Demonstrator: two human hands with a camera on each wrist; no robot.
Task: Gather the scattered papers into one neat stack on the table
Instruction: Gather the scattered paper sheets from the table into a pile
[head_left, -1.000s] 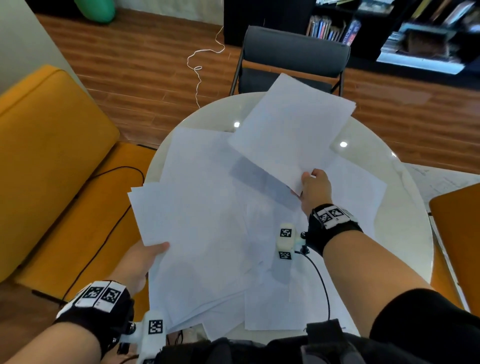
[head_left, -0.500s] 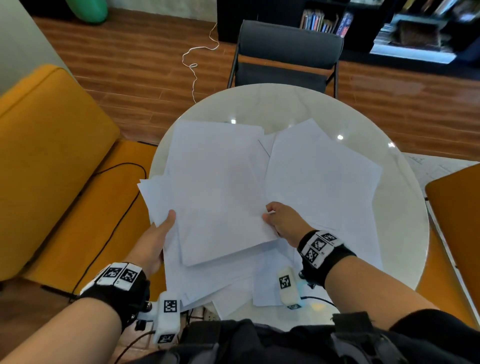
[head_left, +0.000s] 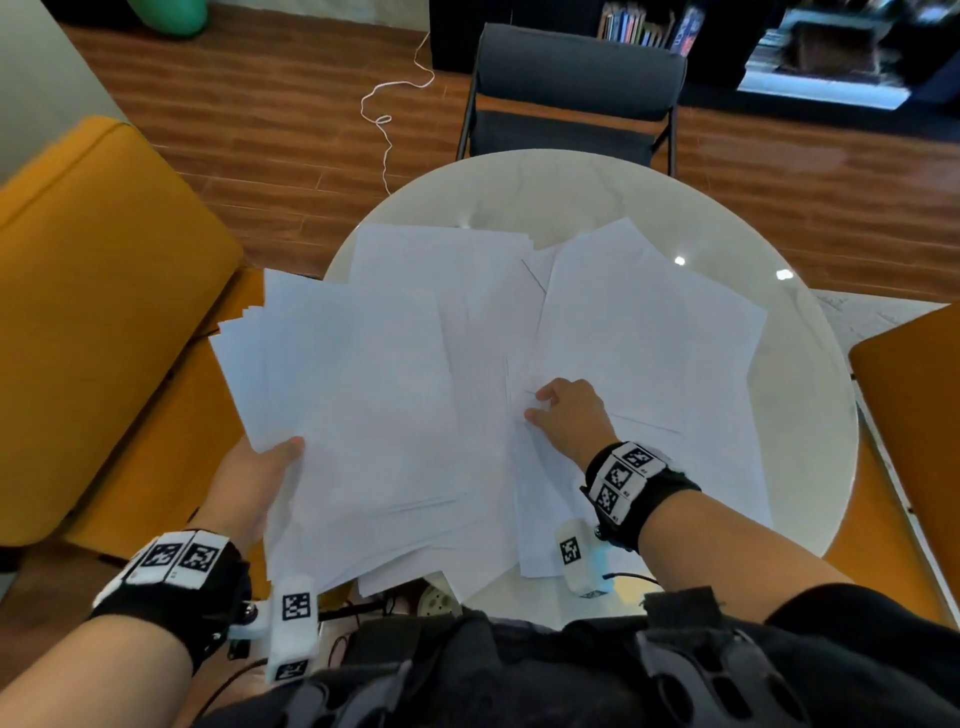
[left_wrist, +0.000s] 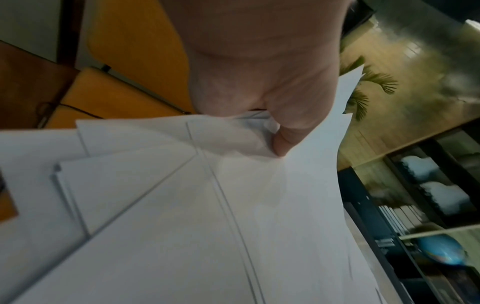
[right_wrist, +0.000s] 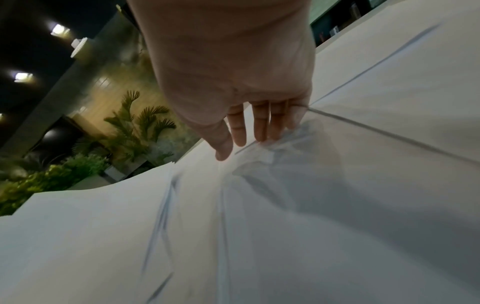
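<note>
Several white sheets lie overlapping on the round white table (head_left: 571, 192). My left hand (head_left: 260, 473) grips a fanned bunch of papers (head_left: 363, 405) at its near left corner, thumb (left_wrist: 285, 142) on top and fingers hidden underneath. The bunch juts out past the table's left edge. My right hand (head_left: 571, 415) rests on the loose sheets (head_left: 649, 338) at the centre right. In the right wrist view its fingers (right_wrist: 259, 127) are nearly straight, with the tips touching a sheet's edge. Another sheet (head_left: 441, 260) lies flat behind the bunch.
A dark chair (head_left: 576, 93) stands at the table's far side. An orange sofa (head_left: 104, 312) runs along the left and an orange seat (head_left: 914, 395) sits at the right. A white cord (head_left: 384, 119) trails over the wooden floor. The table's far rim is bare glass.
My right hand brought a raised sheet down from the far side onto the bunch, let go, and now touches the right-hand sheets. The left hand's bunch has shifted leftward.
</note>
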